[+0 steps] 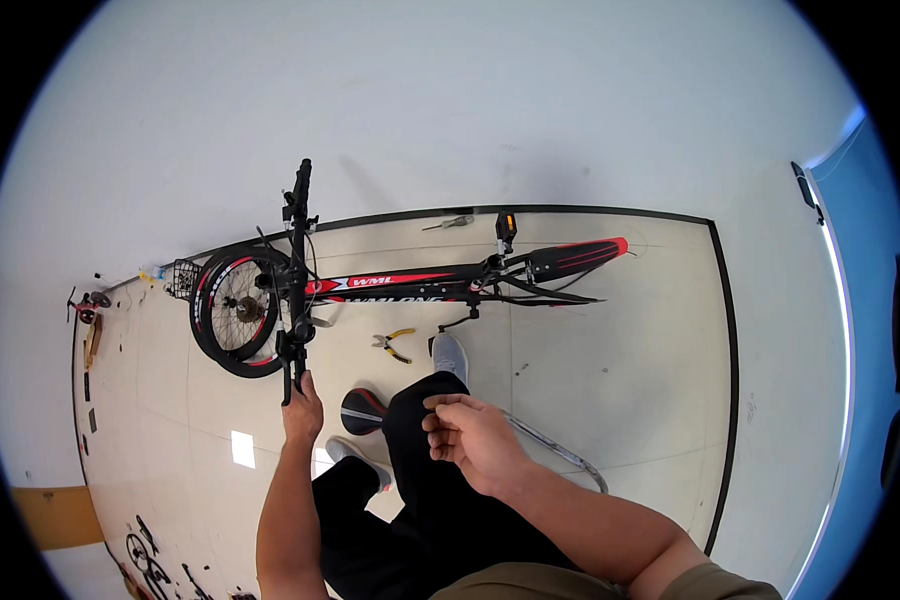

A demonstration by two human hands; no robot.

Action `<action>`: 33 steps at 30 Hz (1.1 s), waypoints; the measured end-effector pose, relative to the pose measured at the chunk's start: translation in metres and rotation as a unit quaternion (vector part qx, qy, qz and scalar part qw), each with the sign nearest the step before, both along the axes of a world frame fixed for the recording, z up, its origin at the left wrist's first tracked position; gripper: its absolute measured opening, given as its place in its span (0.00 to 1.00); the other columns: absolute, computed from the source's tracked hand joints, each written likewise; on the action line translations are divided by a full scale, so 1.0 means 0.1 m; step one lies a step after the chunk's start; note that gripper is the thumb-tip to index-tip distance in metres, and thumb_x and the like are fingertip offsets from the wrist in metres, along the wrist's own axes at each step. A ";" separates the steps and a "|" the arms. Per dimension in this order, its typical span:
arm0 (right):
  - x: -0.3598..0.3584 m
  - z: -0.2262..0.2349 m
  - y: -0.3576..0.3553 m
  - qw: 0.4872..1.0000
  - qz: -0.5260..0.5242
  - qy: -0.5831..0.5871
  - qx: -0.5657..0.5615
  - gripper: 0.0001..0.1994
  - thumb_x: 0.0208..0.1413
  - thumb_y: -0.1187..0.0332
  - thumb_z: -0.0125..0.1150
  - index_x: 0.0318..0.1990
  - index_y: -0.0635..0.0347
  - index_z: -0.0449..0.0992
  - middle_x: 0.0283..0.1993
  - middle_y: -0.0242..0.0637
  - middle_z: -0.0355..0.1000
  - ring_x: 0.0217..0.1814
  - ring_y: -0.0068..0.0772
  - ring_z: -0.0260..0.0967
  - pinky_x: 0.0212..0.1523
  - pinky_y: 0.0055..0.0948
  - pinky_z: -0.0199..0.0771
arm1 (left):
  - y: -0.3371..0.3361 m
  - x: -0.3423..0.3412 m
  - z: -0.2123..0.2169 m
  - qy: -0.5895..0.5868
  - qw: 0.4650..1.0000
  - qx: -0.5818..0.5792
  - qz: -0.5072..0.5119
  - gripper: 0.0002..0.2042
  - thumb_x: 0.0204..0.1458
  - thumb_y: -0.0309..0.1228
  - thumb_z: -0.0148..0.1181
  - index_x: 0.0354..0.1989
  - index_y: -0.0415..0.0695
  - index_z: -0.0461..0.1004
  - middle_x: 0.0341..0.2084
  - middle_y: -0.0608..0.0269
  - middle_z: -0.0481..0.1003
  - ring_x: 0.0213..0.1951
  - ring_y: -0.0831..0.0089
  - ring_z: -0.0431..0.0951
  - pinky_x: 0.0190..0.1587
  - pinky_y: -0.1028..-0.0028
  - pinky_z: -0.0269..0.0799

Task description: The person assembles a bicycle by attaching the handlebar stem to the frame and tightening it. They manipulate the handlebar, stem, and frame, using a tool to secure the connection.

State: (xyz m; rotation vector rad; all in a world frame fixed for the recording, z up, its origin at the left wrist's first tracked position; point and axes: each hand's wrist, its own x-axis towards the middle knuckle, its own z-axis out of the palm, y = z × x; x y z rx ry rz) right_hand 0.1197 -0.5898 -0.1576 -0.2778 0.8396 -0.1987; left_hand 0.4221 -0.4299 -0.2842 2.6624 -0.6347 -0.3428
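Note:
A black and red bicycle frame point(400, 285) stretches from left to right before me. My left hand point(303, 408) is wrapped round the near end of its handlebar point(298, 260). My right hand point(475, 440) hangs in the air above my thigh, fingers curled in, with no object visible in them. At the frame's left end, beside the handlebar, is a wheel point(238, 312) with a black tyre and red-and-white rim. Toward the right are a pedal point(507, 230) with an orange reflector and a black-and-red mudguard point(575, 257).
Pliers point(394, 345) with yellow-black handles lie near my foot. A screwdriver point(455, 223) lies by the wall. A bicycle saddle point(363, 411) is between my legs; a curved metal tube point(560, 450) is at my right. A wire basket point(182, 280) and more bike parts point(148, 560) are at left.

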 end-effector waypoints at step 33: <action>0.01 -0.06 -0.01 1.000 0.011 0.000 0.022 0.09 0.66 0.70 0.52 0.49 0.60 0.74 0.37 0.33 0.75 0.33 0.24 0.70 0.37 0.27 0.74 | 0.01 0.00 -0.12 -0.032 0.999 -0.031 -0.003 0.28 0.69 0.51 0.43 0.42 0.31 0.71 0.34 0.31 0.75 0.39 0.34 0.76 0.41 0.46 0.70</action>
